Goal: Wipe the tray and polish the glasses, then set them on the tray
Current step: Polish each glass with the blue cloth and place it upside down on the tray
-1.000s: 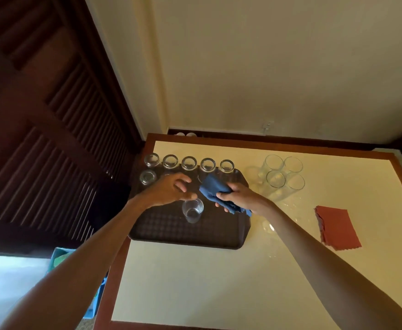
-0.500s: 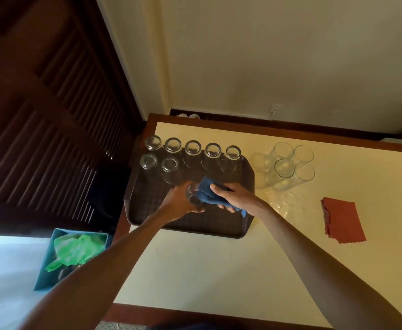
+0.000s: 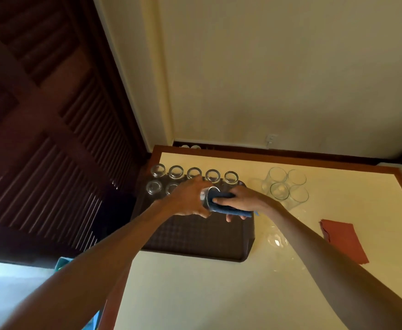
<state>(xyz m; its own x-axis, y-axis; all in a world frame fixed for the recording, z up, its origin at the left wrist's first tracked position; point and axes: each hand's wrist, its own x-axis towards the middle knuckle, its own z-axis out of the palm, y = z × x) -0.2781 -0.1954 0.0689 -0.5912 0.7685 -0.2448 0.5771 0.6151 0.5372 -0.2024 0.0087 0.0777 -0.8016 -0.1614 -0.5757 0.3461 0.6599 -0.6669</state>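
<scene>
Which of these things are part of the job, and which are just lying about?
In the job: tray, upturned glasses on it, glass held by left hand, blue cloth in right hand, upright glasses beside the tray.
Lying about: red cloth, blue bin, wall socket.

On the table (image 3: 219, 294), toward its far left corner: a tray (image 3: 195, 239). Along the tray's far edge, a row of glasses (image 3: 194, 173); just before it at the left, two more glasses (image 3: 154, 187). Over the tray's middle, a glass (image 3: 204, 198) in the left grip (image 3: 188, 198), touched by a cloth (image 3: 228, 209) in the right grip (image 3: 242, 198). Right of the tray, a cluster of glasses (image 3: 285, 186); farther right, a napkin (image 3: 343, 239).
</scene>
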